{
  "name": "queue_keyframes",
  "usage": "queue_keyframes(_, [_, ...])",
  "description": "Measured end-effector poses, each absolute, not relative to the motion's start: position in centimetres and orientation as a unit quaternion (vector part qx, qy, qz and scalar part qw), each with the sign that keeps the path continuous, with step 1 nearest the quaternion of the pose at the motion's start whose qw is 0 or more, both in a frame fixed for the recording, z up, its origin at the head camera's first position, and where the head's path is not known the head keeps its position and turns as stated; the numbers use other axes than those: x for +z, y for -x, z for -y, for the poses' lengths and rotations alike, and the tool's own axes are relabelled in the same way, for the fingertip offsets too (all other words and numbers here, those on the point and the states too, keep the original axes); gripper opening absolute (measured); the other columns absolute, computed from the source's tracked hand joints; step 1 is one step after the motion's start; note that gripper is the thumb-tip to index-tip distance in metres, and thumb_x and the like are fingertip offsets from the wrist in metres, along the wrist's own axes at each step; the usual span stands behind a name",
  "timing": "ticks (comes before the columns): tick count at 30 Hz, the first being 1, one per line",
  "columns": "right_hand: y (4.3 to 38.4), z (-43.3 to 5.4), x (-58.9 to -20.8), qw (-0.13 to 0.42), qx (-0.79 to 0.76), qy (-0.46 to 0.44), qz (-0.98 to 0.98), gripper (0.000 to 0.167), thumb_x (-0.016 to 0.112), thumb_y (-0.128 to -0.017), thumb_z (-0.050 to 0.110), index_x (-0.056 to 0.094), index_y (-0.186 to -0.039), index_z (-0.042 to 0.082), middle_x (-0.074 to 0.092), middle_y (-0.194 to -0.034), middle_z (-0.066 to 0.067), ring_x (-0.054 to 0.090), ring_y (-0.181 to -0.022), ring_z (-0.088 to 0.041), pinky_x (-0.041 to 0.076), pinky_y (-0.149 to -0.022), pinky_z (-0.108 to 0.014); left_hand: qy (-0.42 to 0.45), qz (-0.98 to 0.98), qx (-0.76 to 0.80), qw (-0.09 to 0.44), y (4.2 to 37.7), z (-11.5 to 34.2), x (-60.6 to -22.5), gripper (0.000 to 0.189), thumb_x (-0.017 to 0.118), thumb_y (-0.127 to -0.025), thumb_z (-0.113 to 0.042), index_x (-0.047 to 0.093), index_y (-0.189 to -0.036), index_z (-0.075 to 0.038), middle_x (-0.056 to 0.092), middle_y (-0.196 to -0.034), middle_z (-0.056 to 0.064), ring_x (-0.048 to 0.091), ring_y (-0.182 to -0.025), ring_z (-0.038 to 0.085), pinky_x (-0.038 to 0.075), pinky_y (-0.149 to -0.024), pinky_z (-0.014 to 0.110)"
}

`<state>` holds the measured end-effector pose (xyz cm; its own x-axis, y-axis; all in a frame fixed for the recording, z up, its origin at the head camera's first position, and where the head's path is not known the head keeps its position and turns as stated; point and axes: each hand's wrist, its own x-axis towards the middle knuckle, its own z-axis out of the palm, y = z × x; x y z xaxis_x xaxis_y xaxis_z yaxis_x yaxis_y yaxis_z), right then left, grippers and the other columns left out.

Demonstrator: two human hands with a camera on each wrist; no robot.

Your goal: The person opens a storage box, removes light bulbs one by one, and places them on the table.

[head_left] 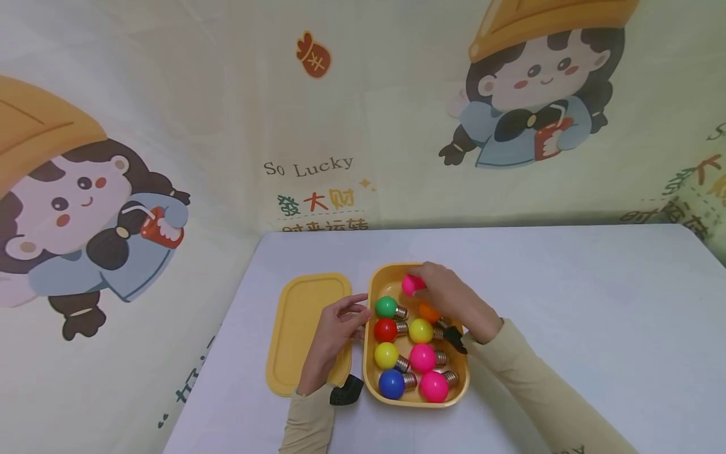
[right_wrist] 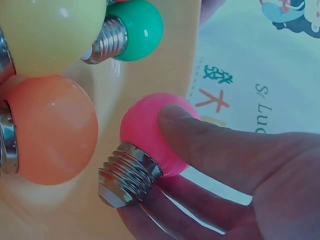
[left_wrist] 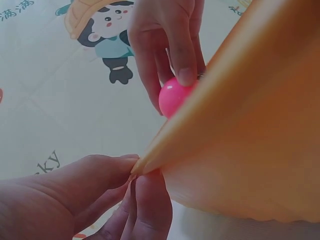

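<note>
My right hand holds a pink light bulb between thumb and fingers, over the far end of a yellow plastic box. The bulb's silver screw base points away from the palm in the right wrist view. With thumb and fingertips, my left hand pinches the box's left rim. Inside lie two rows of round bulbs: a green bulb, a red bulb, a blue bulb, an orange bulb, plus yellow and pink ones. The right hand partly hides the orange bulb in the head view.
A flat yellow lid lies on the white table left of the box, partly under the left forearm. Behind the table hangs a printed cloth with cartoon figures and lettering. Black straps sit at both wrists.
</note>
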<state>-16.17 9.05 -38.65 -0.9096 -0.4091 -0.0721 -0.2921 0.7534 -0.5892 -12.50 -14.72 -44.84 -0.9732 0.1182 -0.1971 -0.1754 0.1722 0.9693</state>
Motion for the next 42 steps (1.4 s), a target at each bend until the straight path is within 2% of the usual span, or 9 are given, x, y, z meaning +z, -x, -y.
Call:
queue_keyframes(4, [16.0, -9.4, -38.4, 0.099, -0.292, 0.183, -0.933, 0.039, 0.072, -0.089, 0.004, 0.064, -0.126, 0.000, 0.067, -0.113, -0.014, 0.061, -0.106, -0.031, 0.053, -0.097, -0.048, 0.020, -0.758, 0.642, 0.115, 12.4, 14.6, -44.7, 0.043, 0.069, -0.094, -0.018, 0.061, -0.134, -0.007, 0.065, -0.107, 0.013, 0.070, -0.082, 0.026, 0.061, -0.072, 0.031])
queue_keyframes(8, [15.9, -9.9, -38.3, 0.083, -0.283, 0.195, -0.935, 0.038, 0.072, -0.088, 0.003, 0.064, -0.125, -0.001, 0.067, -0.109, -0.014, 0.061, -0.102, -0.031, 0.054, -0.094, -0.047, 0.023, -0.757, 0.642, 0.115, 12.4, 14.5, -44.6, 0.042, 0.071, -0.092, -0.019, 0.062, -0.133, -0.009, 0.065, -0.107, 0.014, 0.069, -0.082, 0.026, 0.061, -0.072, 0.030])
queue_keyframes(16, [15.6, -11.0, -37.5, 0.072, -0.275, 0.192, -0.940, 0.039, 0.071, -0.089, 0.002, 0.063, -0.127, -0.002, 0.067, -0.108, -0.018, 0.062, -0.100, -0.033, 0.056, -0.091, -0.048, 0.019, -0.757, 0.643, 0.113, 12.4, 14.6, -44.9, 0.043, 0.069, -0.094, -0.018, 0.060, -0.134, -0.006, 0.065, -0.107, 0.013, 0.069, -0.084, 0.028, 0.061, -0.070, 0.030])
queue_keyframes(29, [15.0, -13.3, -36.7, 0.056, -0.288, 0.170, -0.941, 0.043, 0.071, -0.088, 0.001, 0.061, -0.129, -0.005, 0.064, -0.116, -0.022, 0.062, -0.104, -0.037, 0.057, -0.090, -0.049, 0.023, -0.760, 0.639, 0.114, 12.3, 14.6, -44.9, 0.044, 0.072, -0.092, -0.021, 0.062, -0.133, -0.009, 0.065, -0.108, 0.014, 0.069, -0.083, 0.025, 0.060, -0.070, 0.028])
queue_keyframes(42, [15.3, -15.4, -37.0, 0.029, -0.280, 0.169, -0.944, 0.044, 0.074, -0.085, -0.001, 0.061, -0.127, -0.007, 0.065, -0.111, -0.021, 0.063, -0.097, -0.035, 0.058, -0.086, -0.049, 0.022, -0.760, 0.640, 0.113, 12.3, 14.6, -44.9, 0.044, 0.071, -0.092, -0.021, 0.062, -0.134, -0.009, 0.064, -0.108, 0.013, 0.068, -0.081, 0.020, 0.060, -0.071, 0.028])
